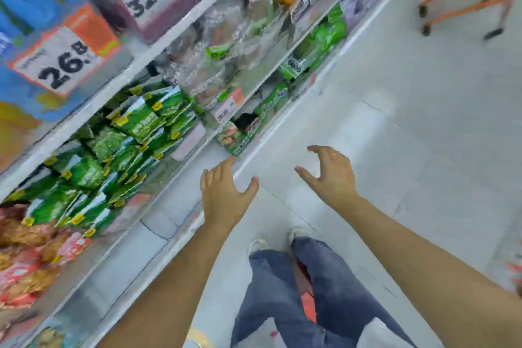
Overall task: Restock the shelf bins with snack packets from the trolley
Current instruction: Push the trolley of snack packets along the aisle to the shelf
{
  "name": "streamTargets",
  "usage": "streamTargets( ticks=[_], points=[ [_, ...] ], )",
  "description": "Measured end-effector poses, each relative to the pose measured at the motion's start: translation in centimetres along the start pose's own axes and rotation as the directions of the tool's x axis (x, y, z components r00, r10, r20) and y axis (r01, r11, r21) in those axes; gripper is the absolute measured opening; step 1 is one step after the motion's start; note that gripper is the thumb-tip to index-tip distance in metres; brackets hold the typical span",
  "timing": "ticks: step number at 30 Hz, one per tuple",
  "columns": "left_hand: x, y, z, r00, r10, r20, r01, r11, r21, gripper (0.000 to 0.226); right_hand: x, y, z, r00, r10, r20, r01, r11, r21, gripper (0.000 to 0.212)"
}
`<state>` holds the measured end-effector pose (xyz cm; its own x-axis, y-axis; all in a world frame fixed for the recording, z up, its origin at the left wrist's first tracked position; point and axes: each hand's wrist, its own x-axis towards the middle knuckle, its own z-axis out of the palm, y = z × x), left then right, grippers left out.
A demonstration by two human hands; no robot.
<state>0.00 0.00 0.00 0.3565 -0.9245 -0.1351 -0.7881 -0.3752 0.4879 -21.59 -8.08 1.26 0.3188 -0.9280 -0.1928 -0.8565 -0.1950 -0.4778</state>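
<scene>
Between loads: left hand (pixel 224 195) and right hand (pixel 329 174), both empty and loosely spread, hover beside the green packets (pixel 113 150); next, likely fetching packets from the trolley (pixel 463 13).

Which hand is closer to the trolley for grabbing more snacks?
Probably the right hand: it is empty, open, and on the aisle side, toward the orange trolley. The left hand, also empty, hangs beside the shelf.

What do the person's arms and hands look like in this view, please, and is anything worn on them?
Both forearms are bare up to the frame edge, with no sleeves, gloves or watch in view. The left hand and right hand show no clear rings, though blur hides fine detail. Below are blue jeans and pale shoes.
</scene>
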Motion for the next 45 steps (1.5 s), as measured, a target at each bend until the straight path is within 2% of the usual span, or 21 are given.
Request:
streamTargets(
  ticks=[4,8,12,18,23,30,40,45],
  points=[
    [4.6,6.6,3.2,0.973,0.182,0.143,-0.186,0.982,0.016,0.075,-0.4,5.2,-2.9,0.952,0.284,-0.113,-0.275,0.958,0.087,0.053],
    [9.5,15.6,7.1,0.908,0.351,0.228,-0.365,0.931,0.021,0.074,0.3,11.5,-6.8,0.875,0.442,-0.198,-0.414,0.895,0.167,0.052],
    [14.3,25.0,12.2,0.867,0.433,0.246,-0.448,0.894,0.006,0.063,2.1,19.3,-11.9,0.823,0.519,-0.232,-0.493,0.854,0.164,0.053],
    [21.4,40.1,19.2,0.825,0.466,0.319,-0.494,0.870,0.007,0.061,7.4,33.0,-21.7,0.764,0.582,-0.278,-0.568,0.812,0.136,0.053],
    [27.8,51.0,23.0,0.800,0.488,0.351,-0.519,0.855,-0.005,0.058,13.6,40.5,-29.5,0.728,0.617,-0.301,-0.589,0.786,0.187,0.051],
    [40.8,64.3,28.9,0.803,0.493,0.336,-0.535,0.844,0.041,0.055,26.8,51.8,-38.6,0.723,0.620,-0.304,-0.577,0.784,0.229,0.050],
    [59.9,88.0,37.1,0.755,0.554,0.351,-0.609,0.791,0.063,0.055,43.5,69.7,-53.8,0.632,0.669,-0.392,-0.615,0.740,0.271,0.050],
    [66.1,99.5,43.5,0.800,0.520,0.300,-0.555,0.831,0.039,0.046,50.6,80.7,-60.5,0.667,0.637,-0.387,-0.601,0.766,0.226,0.052]
  ],
)
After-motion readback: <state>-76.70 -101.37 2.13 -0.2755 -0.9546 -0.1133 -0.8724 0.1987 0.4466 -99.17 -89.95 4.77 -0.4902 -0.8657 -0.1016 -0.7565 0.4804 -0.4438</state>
